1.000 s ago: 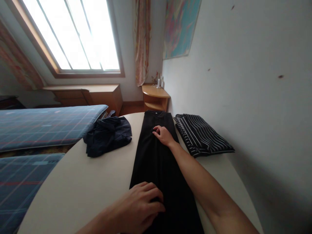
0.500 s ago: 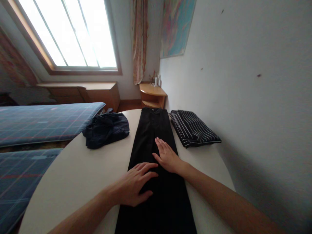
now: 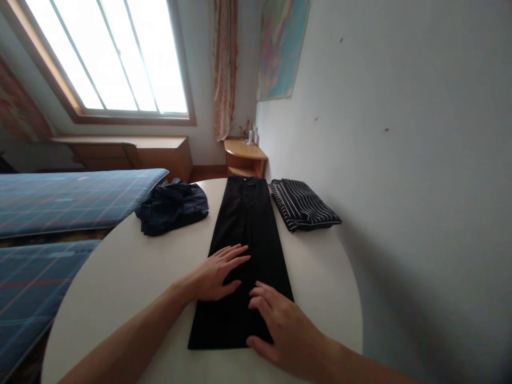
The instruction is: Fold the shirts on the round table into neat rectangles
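A pair of black trousers (image 3: 250, 224) lies flat lengthwise on the white round table (image 3: 120, 298), its waistband at the far edge and its hem towards me. On the left part of the trousers rests my left hand (image 3: 218, 273), palm down with fingers spread. My right hand (image 3: 286, 325) is nearer to me, over the lower right part by the hem, its fingers apart and slightly bent. Neither hand grips the cloth.
A crumpled dark navy garment (image 3: 174, 208) lies at the table's left edge. To the right of the trousers sits a folded black-and-white striped garment (image 3: 306, 205), close to the wall (image 3: 400, 202). Plaid mattresses (image 3: 72, 200) stand at the left, and a small wooden corner cabinet (image 3: 245, 150) beyond the table.
My right hand has drawn back towards me, down to the hem. My left hand has shifted a little forward and left. The view has tilted, and the hem now shows.
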Motion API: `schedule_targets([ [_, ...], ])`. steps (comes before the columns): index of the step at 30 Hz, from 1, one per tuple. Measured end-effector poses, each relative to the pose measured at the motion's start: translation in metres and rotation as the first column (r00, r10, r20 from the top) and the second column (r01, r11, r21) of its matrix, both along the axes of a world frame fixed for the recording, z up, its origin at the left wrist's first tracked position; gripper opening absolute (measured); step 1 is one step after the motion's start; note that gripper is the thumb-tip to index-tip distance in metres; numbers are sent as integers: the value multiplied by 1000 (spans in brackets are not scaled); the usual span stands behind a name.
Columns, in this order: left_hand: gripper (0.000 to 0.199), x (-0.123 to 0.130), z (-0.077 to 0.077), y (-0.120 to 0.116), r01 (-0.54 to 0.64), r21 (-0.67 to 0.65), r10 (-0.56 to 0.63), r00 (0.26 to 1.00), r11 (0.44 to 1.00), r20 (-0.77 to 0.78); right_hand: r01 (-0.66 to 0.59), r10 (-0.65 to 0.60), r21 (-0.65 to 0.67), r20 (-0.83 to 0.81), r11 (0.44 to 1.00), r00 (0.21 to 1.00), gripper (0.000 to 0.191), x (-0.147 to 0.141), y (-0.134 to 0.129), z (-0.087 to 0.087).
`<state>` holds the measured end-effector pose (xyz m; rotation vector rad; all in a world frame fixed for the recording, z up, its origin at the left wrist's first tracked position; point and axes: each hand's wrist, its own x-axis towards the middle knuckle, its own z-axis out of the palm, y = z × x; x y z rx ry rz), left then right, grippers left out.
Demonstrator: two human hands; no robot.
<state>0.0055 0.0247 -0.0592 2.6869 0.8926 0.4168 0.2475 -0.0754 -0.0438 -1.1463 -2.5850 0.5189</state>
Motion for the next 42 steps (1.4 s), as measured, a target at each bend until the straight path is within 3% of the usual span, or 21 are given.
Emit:
schedule_targets([
  [3, 72, 0, 1, 0, 2, -1, -2, 1000, 1000, -5, -32, 29, 69, 45, 997, 999, 25, -5, -2, 0],
  [6, 73, 0, 1, -1, 4, 2, -4, 1000, 1000, -7, -47, 28, 135, 146, 990, 989, 15, -9, -4, 3],
  [13, 72, -1, 1, 1, 8, -6, -8, 999, 1000, -42, -20, -21, 197, 203, 980, 979, 17, -16, -4, 6],
  [16, 72, 0, 2, 0, 6, -8, -7, 999, 1000, -48, -81, 19, 277, 221, 957, 975, 20, -16, 0, 1],
  [19, 69, 0, 3, -1, 15, 3, -14, 999, 1000, -38, -162, 71, 376, 243, 912, 967, 10, -15, 2, -2],
  [23, 51, -1, 4, -2, 40, 37, -40, 999, 999, 12, -260, 167, 448, 237, 855, 957, 13, -10, 4, 4],
  [27, 32, 0, 1, -3, 71, 62, -75, 995, 996, 67, -339, 247, 409, 263, 847, 933, 12, -2, 8, 13],
  [31, 31, 2, 3, -4, 77, 67, -82, 994, 995, 76, -391, 305, 302, 294, 870, 906, 7, 0, 8, 19],
  [37, 32, 3, 9, -7, 98, 77, -104, 992, 992, 77, -398, 363, 135, 223, 908, 905, 18, -2, 8, 26],
  [42, 24, 4, 10, -9, 120, 85, -126, 990, 989, 68, -339, 330, 32, 165, 940, 930, 28, 10, 13, 28],
])
